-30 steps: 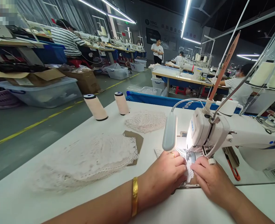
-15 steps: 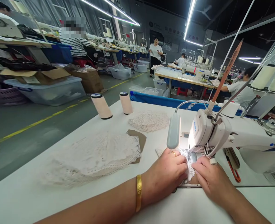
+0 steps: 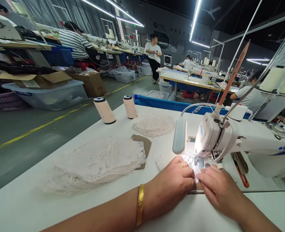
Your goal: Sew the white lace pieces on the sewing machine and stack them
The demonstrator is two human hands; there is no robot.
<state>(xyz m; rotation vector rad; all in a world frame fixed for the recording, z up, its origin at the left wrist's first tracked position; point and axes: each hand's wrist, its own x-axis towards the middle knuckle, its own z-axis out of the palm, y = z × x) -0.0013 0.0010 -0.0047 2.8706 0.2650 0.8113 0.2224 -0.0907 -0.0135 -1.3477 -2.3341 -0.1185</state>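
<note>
A small white lace piece (image 3: pixel 190 160) lies under the presser foot of the white sewing machine (image 3: pixel 231 138). My left hand (image 3: pixel 171 183), with a ring and a gold bracelet, rests on the table with its fingers closed down on the lace just left of the needle. My right hand (image 3: pixel 218 190) presses the same lace from the right, fingers together and curled. The two hands nearly touch. The lace between the fingers is mostly hidden.
A stack of white lace pieces (image 3: pixel 101 161) over brown cardboard (image 3: pixel 144 145) lies to my left, a smaller lace pile (image 3: pixel 154 125) beyond it. Two thread cones (image 3: pixel 105 110) stand at the table's far edge. A lamp head (image 3: pixel 179 135) hangs by the needle. People work at other tables.
The lace has fed further under the foot, with more of it showing behind the needle. Both hands stay in place on it. A person in the aisle has walked to the left.
</note>
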